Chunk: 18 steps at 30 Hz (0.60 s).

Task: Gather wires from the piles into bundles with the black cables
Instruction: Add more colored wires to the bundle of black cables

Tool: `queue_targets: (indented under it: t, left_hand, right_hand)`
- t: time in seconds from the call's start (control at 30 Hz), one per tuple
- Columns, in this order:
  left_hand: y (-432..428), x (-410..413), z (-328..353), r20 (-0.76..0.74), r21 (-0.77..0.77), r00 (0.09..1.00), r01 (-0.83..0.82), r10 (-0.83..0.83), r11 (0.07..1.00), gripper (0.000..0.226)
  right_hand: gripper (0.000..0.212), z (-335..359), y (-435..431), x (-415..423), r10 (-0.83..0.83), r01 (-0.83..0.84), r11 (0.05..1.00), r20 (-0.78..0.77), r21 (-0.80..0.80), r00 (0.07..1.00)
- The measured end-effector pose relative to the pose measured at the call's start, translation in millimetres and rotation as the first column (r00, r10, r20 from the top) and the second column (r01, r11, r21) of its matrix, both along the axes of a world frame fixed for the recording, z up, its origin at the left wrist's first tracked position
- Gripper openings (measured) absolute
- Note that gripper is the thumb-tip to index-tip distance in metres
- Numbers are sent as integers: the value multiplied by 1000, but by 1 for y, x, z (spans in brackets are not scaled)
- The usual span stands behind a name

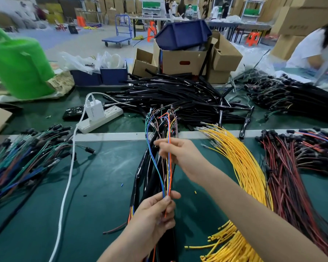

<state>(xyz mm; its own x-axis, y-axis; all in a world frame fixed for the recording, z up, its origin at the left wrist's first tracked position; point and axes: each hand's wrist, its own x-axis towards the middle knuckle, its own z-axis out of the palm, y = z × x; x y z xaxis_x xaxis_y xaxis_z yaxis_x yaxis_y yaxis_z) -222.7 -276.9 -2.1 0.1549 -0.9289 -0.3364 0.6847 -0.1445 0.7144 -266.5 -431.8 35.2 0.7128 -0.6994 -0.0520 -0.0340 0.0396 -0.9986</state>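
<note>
The left hand [153, 214] is closed around the bottom of a small bunch of thin wires [169, 167], and its thumb and fingers pinch them tight. The right hand [178, 154] is higher up and farther away. Its fingers are curled around the same bunch near the top. So the bunch is stretched between the two hands, up above the green tabletop [102, 176]. The wires are blue, orange, yellow, green and pink. They look very light and bendy, and they flop and spread apart past the right hand. I think they are smooth and could slip out one by one. It looks best to hold them all together near one end and squeeze, not grab just one. Right under the hands lie long black cables [144, 176]. These are shiny and thicker, and they look a bit stiffer and heavier than the wires. Near them on the right is a big pile of yellow wires [244, 167], and past that is a pile of red and black wires [288, 176]. To the left, well apart, is a pile of blue and green wires [27, 163]. Farther back is a big heap of black cables [169, 95], near a white power strip [100, 118] with a white cord [68, 176].
</note>
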Motion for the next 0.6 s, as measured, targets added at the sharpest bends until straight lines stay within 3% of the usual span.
queue_targets:
  t: [0.07,0.23,0.6]
  left_hand:
    - [-1,-1,0,-12,-4,1000,-12,12,1000,22]
    - [-2,-2,-1,-32,1,999,-26,26,1000,25]
    - [0,-1,-1,-11,-8,1000,-12,12,1000,28]
  right_hand:
    - [12,0,-2,-16,96,-101,994,-103,-43,990]
    - [7,7,-10,-42,354,-332,933,-182,140,918]
    - [8,4,-4,-35,156,-144,985,-128,100,979]
